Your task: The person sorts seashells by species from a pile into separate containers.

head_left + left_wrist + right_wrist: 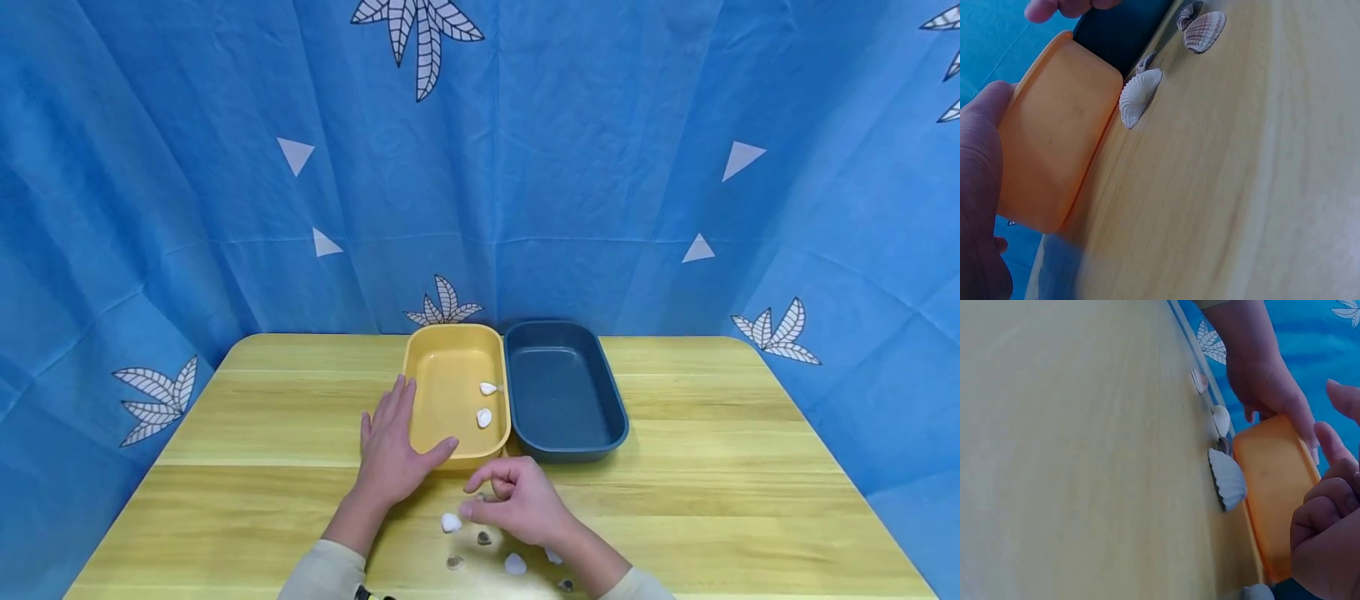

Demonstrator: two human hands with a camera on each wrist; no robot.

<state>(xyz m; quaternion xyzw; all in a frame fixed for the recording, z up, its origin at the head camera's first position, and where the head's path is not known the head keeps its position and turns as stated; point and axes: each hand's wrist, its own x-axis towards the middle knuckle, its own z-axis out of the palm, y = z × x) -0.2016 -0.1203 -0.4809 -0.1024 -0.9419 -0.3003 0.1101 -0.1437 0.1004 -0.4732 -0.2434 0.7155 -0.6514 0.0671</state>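
My left hand (393, 454) rests on the front left corner of the yellow tray (416, 460), fingers spread along the side and thumb over the front rim. Inside that tray lie two white shells, one shell (483, 417) nearer the front and another shell (488, 388) behind it. Just in front of the tray, my right hand (521, 504) hovers over the table with thumb and index finger apart, its other fingers curled and nothing visible between them. Close to the right thumb sits a white shell (451, 522). A dark shell (483, 538) lies below the hand.
A dark blue tray (567, 455) stands against the yellow one's right side. More shells lie toward the near edge: a tan shell (454, 562), a white shell (515, 564) and a dark shell (566, 585). The right wrist partly covers another white shell (553, 557). A blue curtain (562, 167) hangs behind.
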